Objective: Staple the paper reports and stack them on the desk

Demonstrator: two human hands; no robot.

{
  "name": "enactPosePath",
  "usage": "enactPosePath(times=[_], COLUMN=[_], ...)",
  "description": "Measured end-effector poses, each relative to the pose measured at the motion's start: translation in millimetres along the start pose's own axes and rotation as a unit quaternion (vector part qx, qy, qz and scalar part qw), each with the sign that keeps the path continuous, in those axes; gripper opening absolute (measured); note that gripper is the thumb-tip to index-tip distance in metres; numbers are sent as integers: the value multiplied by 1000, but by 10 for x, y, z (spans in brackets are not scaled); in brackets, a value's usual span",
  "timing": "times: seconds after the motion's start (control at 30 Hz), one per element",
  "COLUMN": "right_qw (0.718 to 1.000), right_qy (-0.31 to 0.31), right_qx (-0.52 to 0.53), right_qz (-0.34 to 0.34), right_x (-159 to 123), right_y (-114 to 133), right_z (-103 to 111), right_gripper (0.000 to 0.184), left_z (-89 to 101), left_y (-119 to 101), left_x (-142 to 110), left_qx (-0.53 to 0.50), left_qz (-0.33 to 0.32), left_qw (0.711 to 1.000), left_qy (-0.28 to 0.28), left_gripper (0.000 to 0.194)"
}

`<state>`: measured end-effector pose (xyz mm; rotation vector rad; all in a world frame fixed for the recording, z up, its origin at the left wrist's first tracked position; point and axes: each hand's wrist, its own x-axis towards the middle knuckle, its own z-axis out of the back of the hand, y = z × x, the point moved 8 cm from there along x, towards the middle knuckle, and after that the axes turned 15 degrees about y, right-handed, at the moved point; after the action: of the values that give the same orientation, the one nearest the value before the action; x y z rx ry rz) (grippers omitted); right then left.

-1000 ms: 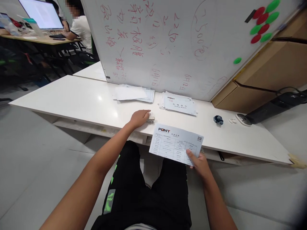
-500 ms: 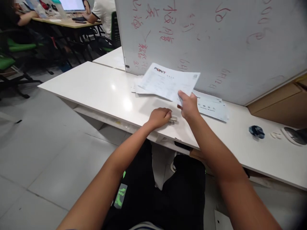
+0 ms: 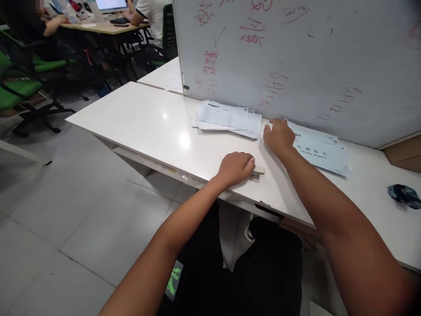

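My left hand (image 3: 236,169) is closed round a pale stapler (image 3: 259,170) that rests on the white desk (image 3: 148,118) near its front edge; most of the stapler is hidden under the palm. My right hand (image 3: 279,137) holds nothing and its fingers are apart. It hovers between two paper piles, closer to the right one. The left pile of printed sheets (image 3: 226,118) lies slightly fanned against the whiteboard. The right pile of printed reports (image 3: 320,151) is partly covered by my right hand and forearm.
A whiteboard (image 3: 296,57) with red writing stands along the desk's back edge. At the right lie a dark blue crumpled object (image 3: 404,196) and a cardboard box (image 3: 403,153). Two people sit at a wooden table (image 3: 105,28) at the far left, near green chairs (image 3: 19,90).
My right hand has let go of the sheet, which now lies on the left pile, and has moved right toward the other pile. My left hand stays on the stapler. The view has turned right.
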<state>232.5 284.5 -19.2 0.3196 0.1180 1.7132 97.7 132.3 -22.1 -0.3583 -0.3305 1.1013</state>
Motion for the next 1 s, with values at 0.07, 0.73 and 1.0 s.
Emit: enactPosePath(times=[0.07, 0.73, 1.0], right_qw=[1000, 999, 998], right_qy=[-19, 13, 25], right_qx=[-18, 37, -34], right_qz=[8, 21, -37], right_x=[-303, -975, -953], right_y=[-349, -1199, -1215], right_z=[140, 229, 266], right_gripper=[44, 39, 34], left_z=[-12, 12, 237], left_y=[-12, 49, 130], left_x=[11, 274, 830], left_qx=[12, 147, 157], left_qz=[7, 36, 160], left_qw=[1000, 988, 973], left_qy=[1, 3, -46], left_gripper=[37, 49, 46])
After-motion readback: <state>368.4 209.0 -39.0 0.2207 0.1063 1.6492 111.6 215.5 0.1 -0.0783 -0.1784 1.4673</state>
